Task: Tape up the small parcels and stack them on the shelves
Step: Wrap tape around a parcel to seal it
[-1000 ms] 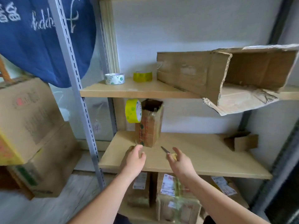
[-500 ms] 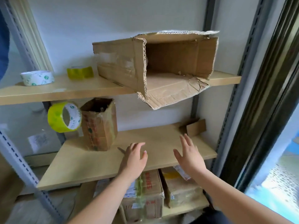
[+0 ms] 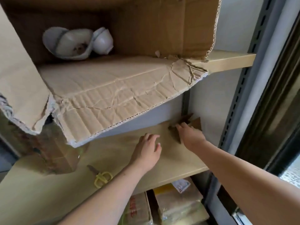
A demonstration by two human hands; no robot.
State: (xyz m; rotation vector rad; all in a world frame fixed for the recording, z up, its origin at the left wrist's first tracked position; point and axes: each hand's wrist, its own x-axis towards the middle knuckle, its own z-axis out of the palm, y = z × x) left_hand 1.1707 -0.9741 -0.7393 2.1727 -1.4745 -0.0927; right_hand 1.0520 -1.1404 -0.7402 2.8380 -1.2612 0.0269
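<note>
Reaching toward the right of centre, the right hand [image 3: 191, 135] touches a small brown parcel [image 3: 194, 125] at the back right corner of the middle shelf [image 3: 170, 166]; its fingers lie extended, but whether they grip cannot be told. At centre frame, the left hand [image 3: 148, 151] is held over the shelf board, fingers relaxed, holding nothing. Yellow-handled scissors [image 3: 101, 177] lie on the shelf at lower left of centre, beside a taped upright carton [image 3: 53, 153]. Filling the upper frame, a large torn box [image 3: 113, 88] holds white objects [image 3: 76, 43]. Wrapped parcels [image 3: 178, 207] occupy the shelf below.
</note>
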